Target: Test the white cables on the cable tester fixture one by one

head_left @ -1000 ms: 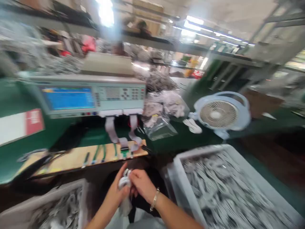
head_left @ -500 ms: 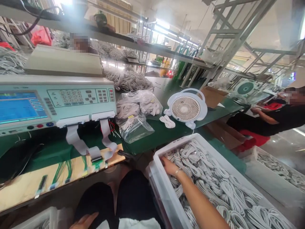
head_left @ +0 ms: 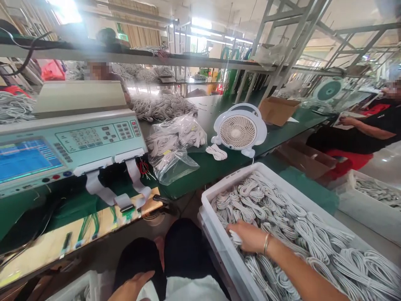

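Observation:
My right hand (head_left: 247, 236) reaches into a white plastic bin (head_left: 219, 242) full of coiled white cables (head_left: 282, 221) and closes round one coil near the bin's left wall. A thin bracelet sits on that wrist. My left hand (head_left: 133, 286) rests on my lap at the bottom edge, fingers loosely stretched, holding nothing. A grey tester with a blue screen (head_left: 65, 142) stands on the green bench to the left, with ribbon leads running down to a wooden fixture board (head_left: 81, 232).
Clear bags of cables (head_left: 172, 144) and a small white fan (head_left: 239, 131) sit on the green bench (head_left: 219, 167). A second bin (head_left: 369, 200) lies to the right, another (head_left: 75, 288) at lower left. A person in black sits at far right.
Both hands held a white coil in front of me a second ago. The right hand then went into the right-hand bin and has since shifted nearer along its left side; the view swung right.

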A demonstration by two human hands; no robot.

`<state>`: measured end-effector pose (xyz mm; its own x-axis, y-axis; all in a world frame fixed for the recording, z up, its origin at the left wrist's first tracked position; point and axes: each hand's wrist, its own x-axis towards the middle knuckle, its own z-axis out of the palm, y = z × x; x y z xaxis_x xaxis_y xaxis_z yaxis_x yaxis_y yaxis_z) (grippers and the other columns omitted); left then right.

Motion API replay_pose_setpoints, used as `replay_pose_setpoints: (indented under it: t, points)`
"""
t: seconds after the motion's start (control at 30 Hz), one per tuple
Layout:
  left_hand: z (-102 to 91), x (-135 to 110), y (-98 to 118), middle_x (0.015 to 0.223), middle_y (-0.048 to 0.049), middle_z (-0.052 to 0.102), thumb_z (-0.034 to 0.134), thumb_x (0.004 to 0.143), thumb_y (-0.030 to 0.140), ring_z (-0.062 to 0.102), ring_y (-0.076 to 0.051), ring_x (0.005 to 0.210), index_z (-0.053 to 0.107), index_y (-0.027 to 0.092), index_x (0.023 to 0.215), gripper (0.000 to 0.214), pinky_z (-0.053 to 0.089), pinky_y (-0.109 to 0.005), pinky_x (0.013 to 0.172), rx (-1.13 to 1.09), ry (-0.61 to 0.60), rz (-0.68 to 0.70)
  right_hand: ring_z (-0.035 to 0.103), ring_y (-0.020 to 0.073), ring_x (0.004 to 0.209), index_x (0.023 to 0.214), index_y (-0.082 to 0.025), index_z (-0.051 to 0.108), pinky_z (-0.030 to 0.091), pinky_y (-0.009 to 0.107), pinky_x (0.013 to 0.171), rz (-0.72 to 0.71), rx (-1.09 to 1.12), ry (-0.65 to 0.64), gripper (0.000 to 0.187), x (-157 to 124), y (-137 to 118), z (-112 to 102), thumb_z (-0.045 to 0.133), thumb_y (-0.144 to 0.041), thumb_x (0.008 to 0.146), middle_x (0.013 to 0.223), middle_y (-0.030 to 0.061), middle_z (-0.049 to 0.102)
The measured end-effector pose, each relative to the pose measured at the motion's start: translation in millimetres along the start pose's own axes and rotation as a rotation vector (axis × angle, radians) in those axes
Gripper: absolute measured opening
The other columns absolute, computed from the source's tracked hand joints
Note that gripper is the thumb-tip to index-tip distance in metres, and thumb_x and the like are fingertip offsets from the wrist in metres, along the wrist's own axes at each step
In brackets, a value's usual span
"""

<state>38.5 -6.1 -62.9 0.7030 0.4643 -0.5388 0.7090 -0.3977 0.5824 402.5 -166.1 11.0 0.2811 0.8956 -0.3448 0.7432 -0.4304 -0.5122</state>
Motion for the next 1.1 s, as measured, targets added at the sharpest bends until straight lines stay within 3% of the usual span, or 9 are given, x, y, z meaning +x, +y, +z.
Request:
replay_pose_setpoints:
  t: [0.17, 0.27, 0.4, 0.5, 0.6, 0.7, 0.77, 0.93, 1.1]
  points:
    - [-9.5, 3.2, 35.9, 0.103, -0.0003, 0.059, 0.054, 0.062, 0.026, 0.052, -0.018, 0.094, 0.054, 0.027, 0.103, 0.041, 0.037, -0.027, 0.083, -0.287, -0.004, 0.123, 0.052, 0.0182, 0.072, 0.087, -0.022, 0.055, 0.035, 0.026, 0.063, 0.026, -0.221, 0.244, 0.039, -4.3, -26.3, -12.3, 0.045, -0.003, 0.055, 0.076, 0.0010, 0.056]
    - [-19.8, 5.0, 62.8, 0.093, -0.0051, 0.062, 0.050, 0.069, 0.040, 0.055, -0.018, 0.085, 0.054, 0.021, 0.100, 0.037, 0.040, -0.029, 0.076, -0.753, -0.082, 0.145, 0.049, 0.0197, 0.084, 0.091, -0.022, 0.052, 0.035, 0.029, 0.073, -0.216, -0.156, 0.386, 0.038, -2.7, -78.1, -26.5, 0.042, -0.003, 0.060, 0.088, 0.0039, 0.056]
    - [-35.5, 8.6, 88.3, 0.082, -0.0070, 0.061, 0.050, 0.069, 0.044, 0.057, -0.015, 0.071, 0.056, 0.016, 0.092, 0.036, 0.042, -0.027, 0.063, -1.407, -0.167, 0.120, 0.051, 0.0186, 0.075, 0.087, -0.024, 0.056, 0.037, 0.029, 0.071, -0.715, -0.115, 0.114, 0.028, 1.2, -163.1, 11.1, 0.039, -0.008, 0.073, 0.079, 0.0046, 0.060]
    - [-42.2, 11.8, 81.5, 0.061, -0.0029, 0.057, 0.062, 0.062, 0.034, 0.052, -0.009, 0.052, 0.059, 0.012, 0.072, 0.025, 0.038, -0.020, 0.051, -1.609, -0.052, 0.135, 0.052, 0.0184, 0.078, 0.093, -0.024, 0.057, 0.038, 0.029, 0.072, -0.892, -0.032, -0.093, 0.029, 12.4, -198.4, 48.2, 0.041, -0.009, 0.073, 0.088, 0.0054, 0.060]
    - [-43.5, 12.0, 57.0, 0.062, -0.0033, 0.058, 0.065, 0.059, 0.032, 0.053, -0.011, 0.056, 0.059, 0.012, 0.075, 0.026, 0.038, -0.020, 0.055, -1.658, 0.165, 0.094, 0.051, 0.0177, 0.083, 0.099, -0.024, 0.052, 0.039, 0.028, 0.076, -0.739, 0.318, -0.129, 0.035, 38.0, -203.2, 69.1, 0.047, -0.010, 0.067, 0.095, 0.0045, 0.056]
    - [-43.5, 11.6, 33.7, 0.075, -0.0065, 0.062, 0.065, 0.059, 0.033, 0.055, -0.016, 0.070, 0.058, 0.012, 0.084, 0.034, 0.039, -0.024, 0.064, -1.597, 0.364, 0.125, 0.050, 0.0130, 0.055, 0.073, -0.020, 0.052, 0.043, 0.025, 0.055, -0.343, 0.703, -0.187, 0.006, 69.1, -199.0, 87.1, 0.047, -0.023, 0.071, 0.062, -0.0017, 0.053]
    - [-43.3, 14.1, 23.6, 0.084, -0.0078, 0.062, 0.068, 0.056, 0.030, 0.055, -0.018, 0.078, 0.057, 0.012, 0.088, 0.039, 0.039, -0.026, 0.071, -1.543, 0.499, 0.201, 0.043, 0.0103, 0.041, 0.056, -0.019, 0.047, 0.039, 0.022, 0.043, -0.187, 0.811, -0.237, 0.026, 84.3, -200.8, 101.3, 0.041, -0.035, 0.075, 0.047, -0.0046, 0.045]
    - [-40.0, 27.7, 12.1, 0.088, -0.0075, 0.061, 0.073, 0.046, 0.023, 0.053, -0.021, 0.083, 0.053, 0.014, 0.094, 0.052, 0.040, -0.030, 0.075, -1.403, 0.563, 0.271, 0.049, 0.0127, 0.054, 0.061, -0.018, 0.056, 0.036, 0.022, 0.053, -0.297, 0.604, 0.052, 0.016, 96.6, -219.6, 125.0, 0.056, -0.033, 0.066, 0.056, -0.0022, 0.055]
    - [-39.1, 33.1, 15.4, 0.083, -0.0057, 0.059, 0.072, 0.048, 0.025, 0.053, -0.019, 0.077, 0.052, 0.014, 0.093, 0.051, 0.040, -0.028, 0.072, -1.284, 0.646, 0.225, 0.050, 0.0142, 0.062, 0.074, -0.018, 0.060, 0.038, 0.021, 0.058, -0.261, 0.803, 0.032, 0.017, 103.2, -220.1, 131.9, 0.054, -0.034, 0.070, 0.065, -0.0006, 0.058]
